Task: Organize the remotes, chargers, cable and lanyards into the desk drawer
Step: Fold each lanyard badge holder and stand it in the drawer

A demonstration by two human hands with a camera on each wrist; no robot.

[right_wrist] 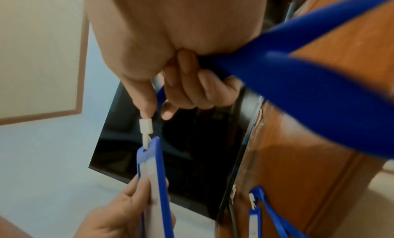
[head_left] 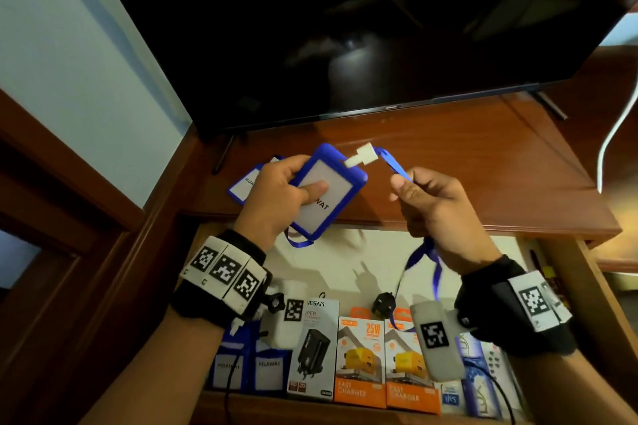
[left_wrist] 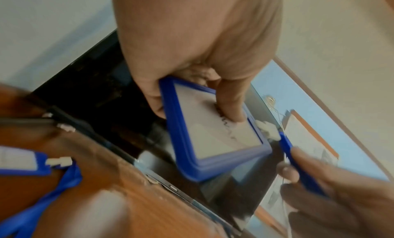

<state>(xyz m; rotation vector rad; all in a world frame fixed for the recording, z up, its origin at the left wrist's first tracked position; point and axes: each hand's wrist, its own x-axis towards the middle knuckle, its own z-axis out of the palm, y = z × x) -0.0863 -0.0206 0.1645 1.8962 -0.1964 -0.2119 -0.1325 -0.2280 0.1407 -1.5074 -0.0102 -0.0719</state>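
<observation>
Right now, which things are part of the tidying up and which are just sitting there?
Part of the job:
blue plastic badge holder held by the left hand
blue ribbon strap pinched by the right hand
second blue badge holder on the desk
orange charger boxes in the drawer

Just sitting there:
black flat television
white cord

Blue badge holder (head_left: 326, 191) — (white clip (head_left: 360, 155))

- I see my right hand (right_wrist: 183, 83) pinching the blue strap (right_wrist: 298, 83) above the white clip (right_wrist: 145, 130);
- my left hand (right_wrist: 119, 213) holds the badge holder (right_wrist: 152, 182); a second badge holder (right_wrist: 254, 223) lies on the desk (right_wrist: 309, 165)
</observation>
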